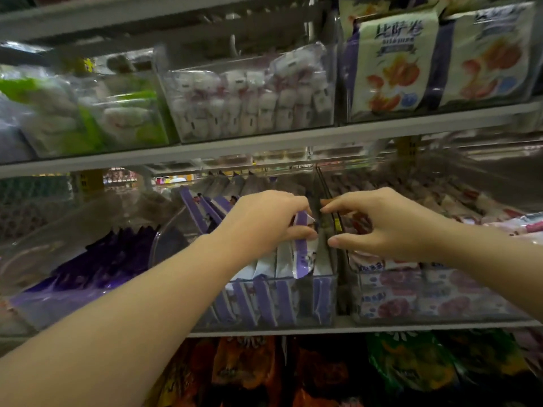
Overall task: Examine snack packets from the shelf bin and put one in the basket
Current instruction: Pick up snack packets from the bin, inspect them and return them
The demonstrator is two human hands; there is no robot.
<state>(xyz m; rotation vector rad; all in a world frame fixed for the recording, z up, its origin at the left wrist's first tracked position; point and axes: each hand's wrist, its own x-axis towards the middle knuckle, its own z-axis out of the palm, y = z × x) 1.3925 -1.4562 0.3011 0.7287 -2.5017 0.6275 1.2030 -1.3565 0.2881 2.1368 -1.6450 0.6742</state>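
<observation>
So far, the left hand (pixel 264 221) pinches one purple-and-white snack packet (pixel 302 251), lifted just above the clear shelf bin (pixel 279 302). The right hand (pixel 382 224) is beside it, fingers loosely spread and holding nothing. No basket shows, so I think looking has only begun and dropping one in is not yet done.

The white snack bag (pixel 393 63) at upper right reads "比萨卷".

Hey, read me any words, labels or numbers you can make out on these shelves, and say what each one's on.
"比萨卷": large print, as best it reads, on the cream snack bag, upper shelf.
Smaller line under it: too blurred to read.
Neighbouring bag: blurred.
Purple and white packet in the left hand: blurred.
Pink packets: blurred.
Yellow shelf tags: unreadable.
</observation>
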